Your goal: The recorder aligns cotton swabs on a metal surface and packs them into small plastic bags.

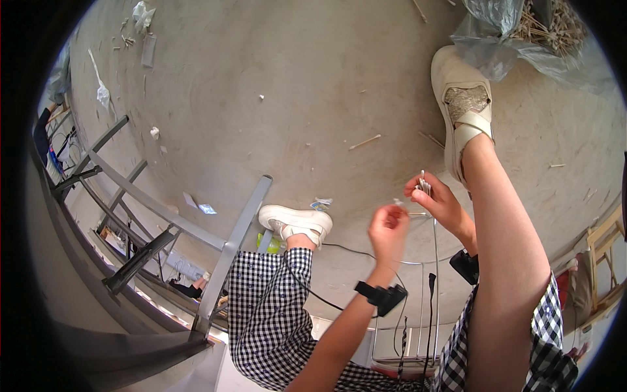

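Rn, R hand [445, 204] is curled round bunched swabs [424, 187]; L hand [388, 230] half-curled, blurred, can't tell contents; loose R grip might spill some onto floor [222, 130].

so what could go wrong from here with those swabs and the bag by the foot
The cotton swabs bunched in the right hand could slip out and land on the floor, where a loose swab already lies. The right shoe has its toe at the plastic bag of thin sticks, so shifting that foot might nudge the bag and spill some.
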`<state>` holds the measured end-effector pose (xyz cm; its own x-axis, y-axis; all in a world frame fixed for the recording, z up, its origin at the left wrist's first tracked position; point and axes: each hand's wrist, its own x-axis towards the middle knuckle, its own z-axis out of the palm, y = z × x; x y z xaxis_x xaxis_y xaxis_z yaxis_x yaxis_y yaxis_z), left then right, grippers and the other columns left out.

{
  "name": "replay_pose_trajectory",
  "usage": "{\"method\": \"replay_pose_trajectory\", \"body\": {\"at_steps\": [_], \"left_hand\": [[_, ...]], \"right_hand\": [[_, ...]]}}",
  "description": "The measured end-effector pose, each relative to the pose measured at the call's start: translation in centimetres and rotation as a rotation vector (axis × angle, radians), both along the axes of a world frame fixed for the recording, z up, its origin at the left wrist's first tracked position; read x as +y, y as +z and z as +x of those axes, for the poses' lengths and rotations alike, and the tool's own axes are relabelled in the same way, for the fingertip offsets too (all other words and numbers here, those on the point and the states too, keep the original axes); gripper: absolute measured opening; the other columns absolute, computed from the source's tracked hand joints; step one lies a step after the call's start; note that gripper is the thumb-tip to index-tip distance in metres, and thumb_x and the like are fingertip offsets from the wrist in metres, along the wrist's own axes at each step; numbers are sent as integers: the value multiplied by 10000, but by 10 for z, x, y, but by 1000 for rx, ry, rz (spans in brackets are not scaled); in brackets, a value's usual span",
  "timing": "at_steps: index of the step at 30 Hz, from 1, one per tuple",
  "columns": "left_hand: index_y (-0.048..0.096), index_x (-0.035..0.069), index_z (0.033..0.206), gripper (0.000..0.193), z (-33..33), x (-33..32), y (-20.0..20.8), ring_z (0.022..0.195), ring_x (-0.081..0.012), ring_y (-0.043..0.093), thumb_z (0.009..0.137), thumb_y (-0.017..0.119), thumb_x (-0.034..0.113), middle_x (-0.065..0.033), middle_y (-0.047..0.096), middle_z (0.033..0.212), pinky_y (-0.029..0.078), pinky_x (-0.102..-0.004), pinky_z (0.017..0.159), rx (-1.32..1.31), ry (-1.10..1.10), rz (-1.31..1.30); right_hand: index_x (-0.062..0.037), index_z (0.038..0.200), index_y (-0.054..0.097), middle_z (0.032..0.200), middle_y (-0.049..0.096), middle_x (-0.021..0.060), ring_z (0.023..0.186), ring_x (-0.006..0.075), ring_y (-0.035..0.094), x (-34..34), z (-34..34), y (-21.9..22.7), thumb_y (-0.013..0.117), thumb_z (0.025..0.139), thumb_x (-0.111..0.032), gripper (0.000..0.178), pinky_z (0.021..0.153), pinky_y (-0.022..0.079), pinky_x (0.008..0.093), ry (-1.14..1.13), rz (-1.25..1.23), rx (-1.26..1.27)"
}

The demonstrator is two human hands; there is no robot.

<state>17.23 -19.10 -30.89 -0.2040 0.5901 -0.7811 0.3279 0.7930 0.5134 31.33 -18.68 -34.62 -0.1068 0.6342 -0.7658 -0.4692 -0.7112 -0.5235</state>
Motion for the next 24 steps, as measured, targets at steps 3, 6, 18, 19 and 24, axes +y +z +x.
{"method": "replay_pose_trajectory", "body": {"at_steps": [3, 6, 18, 19, 24], "left_hand": [[612, -9, 945, 108, 46, 2, 20, 708, -28, 529, 856, 672, -17, 22, 601, 828, 446, -173, 642, -90, 25, -48], [607, -14, 961, 121, 56, 9, 25, 705, -20, 508, 858, 670, -23, 20, 590, 842, 433, -166, 630, -97, -2, -36], [615, 1, 893, 113, -7, 43, -28, 651, -39, 476, 876, 687, 85, 24, 564, 772, 418, -218, 581, 230, -505, 169], [624, -3, 887, 139, -10, 36, -34, 644, -54, 484, 875, 693, 117, 28, 563, 757, 427, -242, 578, 276, -723, 182], [652, 17, 900, 191, -74, -57, -59, 612, -94, 482, 832, 728, 178, 25, 570, 771, 425, -285, 547, 148, -574, -320]], "right_hand": [[-52, 928, 568, 768, 542, -25, 735, 47, 482, 10, 9, 8, 648, 920, -304, 264, 660, 402, 214, -9, -11, 9], [-55, 914, 573, 751, 539, -24, 713, 50, 481, 11, 12, 9, 650, 919, -304, 261, 644, 407, 218, 20, -53, 56], [-66, 735, 512, 567, 379, -49, 533, 55, 305, -1, 36, 6, 737, 851, -385, 407, 481, 252, 281, 287, -166, -208], [-63, 733, 511, 565, 372, -44, 532, 61, 291, -2, 39, 7, 744, 843, -392, 418, 481, 247, 286, 351, -211, -205], [-57, 730, 511, 561, 379, -38, 532, 63, 300, 9, 21, 12, 748, 839, -392, 424, 483, 247, 288, 354, -228, -181]]}}
